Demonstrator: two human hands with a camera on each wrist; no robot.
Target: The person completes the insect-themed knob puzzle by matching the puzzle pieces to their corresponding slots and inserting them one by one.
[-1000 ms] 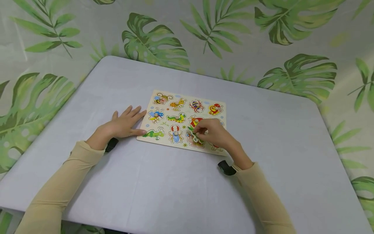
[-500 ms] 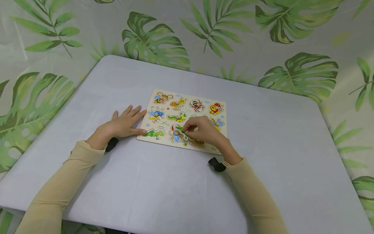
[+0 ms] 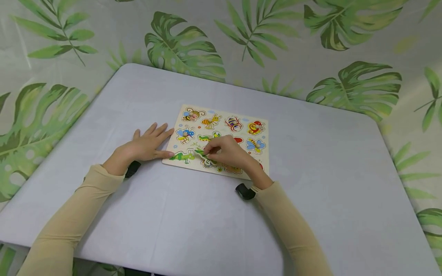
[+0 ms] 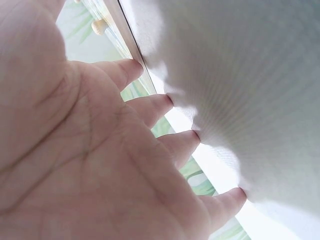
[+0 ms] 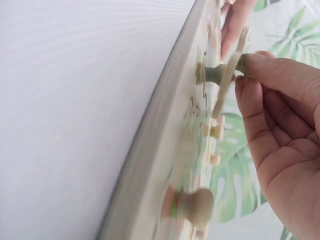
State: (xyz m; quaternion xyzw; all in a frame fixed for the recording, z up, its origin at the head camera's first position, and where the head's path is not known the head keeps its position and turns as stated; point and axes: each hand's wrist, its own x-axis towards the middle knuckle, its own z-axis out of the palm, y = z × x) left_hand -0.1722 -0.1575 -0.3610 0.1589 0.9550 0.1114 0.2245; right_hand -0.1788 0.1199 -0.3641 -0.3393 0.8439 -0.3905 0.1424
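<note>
A wooden knob puzzle board (image 3: 266,157) with bug pictures lies on the table. My right hand (image 3: 228,151) pinches the knob of a green puzzle piece (image 3: 201,154) between thumb and fingertips. In the right wrist view that puzzle piece (image 5: 230,75) appears edge-on, tilted and raised off the board. It overlaps the stag beetle picture in the head view, just right of the green grasshopper piece (image 3: 183,157). My left hand (image 3: 148,147) rests flat with spread fingers at the board's left edge, its thumb at the front left corner. Its fingertips (image 4: 187,142) touch the white cloth in the left wrist view.
Several knobbed pieces sit in the board, among them a bee (image 3: 192,114), a spider (image 3: 233,124) and a mosquito (image 3: 185,134). A white cloth covers the table (image 3: 328,184). Leaf-patterned fabric (image 3: 262,30) hangs behind it.
My right hand has moved left across the board with the green puzzle piece, uncovering the blue-winged insect on the right. The left hand has stayed in place.
</note>
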